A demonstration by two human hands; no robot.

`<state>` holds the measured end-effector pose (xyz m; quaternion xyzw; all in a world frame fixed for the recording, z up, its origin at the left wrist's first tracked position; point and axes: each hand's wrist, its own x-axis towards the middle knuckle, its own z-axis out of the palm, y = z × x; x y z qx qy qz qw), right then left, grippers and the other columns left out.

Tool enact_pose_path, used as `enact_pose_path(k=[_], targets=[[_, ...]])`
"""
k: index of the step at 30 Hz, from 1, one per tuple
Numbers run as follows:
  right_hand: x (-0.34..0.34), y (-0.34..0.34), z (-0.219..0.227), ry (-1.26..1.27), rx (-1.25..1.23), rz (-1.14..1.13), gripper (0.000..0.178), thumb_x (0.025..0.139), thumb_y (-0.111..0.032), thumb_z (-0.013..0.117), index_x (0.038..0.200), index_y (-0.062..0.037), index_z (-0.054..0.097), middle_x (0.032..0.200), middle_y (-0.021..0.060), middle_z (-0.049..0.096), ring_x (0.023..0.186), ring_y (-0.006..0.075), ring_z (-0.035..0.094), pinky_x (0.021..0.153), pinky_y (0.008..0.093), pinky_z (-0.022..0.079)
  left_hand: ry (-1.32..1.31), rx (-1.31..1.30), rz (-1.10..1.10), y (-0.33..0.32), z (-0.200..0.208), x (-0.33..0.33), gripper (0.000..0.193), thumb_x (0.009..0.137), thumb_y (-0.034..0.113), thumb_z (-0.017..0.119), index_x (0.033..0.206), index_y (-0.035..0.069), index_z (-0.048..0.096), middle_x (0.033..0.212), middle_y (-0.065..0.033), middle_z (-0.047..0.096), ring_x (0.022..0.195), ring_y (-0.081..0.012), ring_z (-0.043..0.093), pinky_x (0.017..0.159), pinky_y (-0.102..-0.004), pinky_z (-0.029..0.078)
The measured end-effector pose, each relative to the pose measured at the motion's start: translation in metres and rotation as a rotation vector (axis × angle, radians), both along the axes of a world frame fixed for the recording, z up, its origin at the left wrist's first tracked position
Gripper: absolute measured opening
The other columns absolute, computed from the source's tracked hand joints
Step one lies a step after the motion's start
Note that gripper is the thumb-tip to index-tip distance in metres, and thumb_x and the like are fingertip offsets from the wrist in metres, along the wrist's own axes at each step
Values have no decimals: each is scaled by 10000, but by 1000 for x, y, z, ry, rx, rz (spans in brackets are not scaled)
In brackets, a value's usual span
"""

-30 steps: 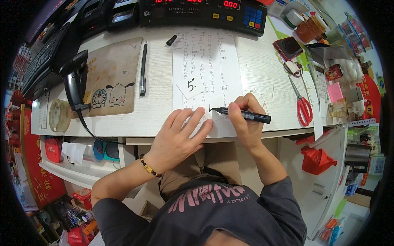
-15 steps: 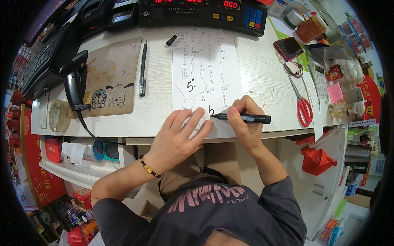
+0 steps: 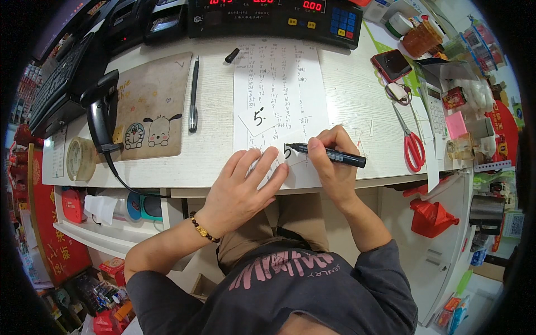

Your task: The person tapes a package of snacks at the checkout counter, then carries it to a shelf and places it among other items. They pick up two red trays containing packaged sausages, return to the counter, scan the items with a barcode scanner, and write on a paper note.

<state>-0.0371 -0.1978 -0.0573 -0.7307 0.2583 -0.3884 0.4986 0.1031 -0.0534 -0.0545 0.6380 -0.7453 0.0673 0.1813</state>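
In my right hand is a black marker, pinched between thumb and fingers, its tip at the top of a bold black figure on a small white slip. My left hand lies flat with fingers spread, its fingertips pressing the slip's left side and covering part of it. Just beyond the left fingertips lies another white slip with a black handwritten figure. Both slips rest on a large sheet filled with handwritten columns. The marker's black cap lies apart, near the sheet's upper left edge.
A black scale with red displays stands along the back. Leftward are a pen, a cartoon mat, a barcode scanner and a tape roll. Red-handled scissors, a phone and a calculator lie to the right.
The marker tip has moved up and slightly left, from the figure's lower part to its top, and a top stroke now shows. My left hand has stayed in place.
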Motion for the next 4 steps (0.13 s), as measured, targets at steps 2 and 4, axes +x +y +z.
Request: enact_pose_path(k=[2, 4], targets=[[0, 1, 1, 8, -7, -9, 209, 841, -101, 625, 714, -31, 474, 599, -1, 482, 548, 45, 392, 482, 214, 338, 1, -2, -1, 0, 0, 0, 499, 685, 219, 692, 1147, 102, 541, 1247, -116, 477, 1079, -264, 458, 926, -390, 401], [1, 1, 1, 12, -18, -10, 207, 842, -104, 628, 717, -31, 480, 599, 2, 484, 549, 47, 394, 482, 219, 342, 3, -4, -2, 0, 0, 0, 499, 685, 217, 691, 1147, 101, 541, 1247, -115, 477, 1081, -263, 458, 927, -389, 401]])
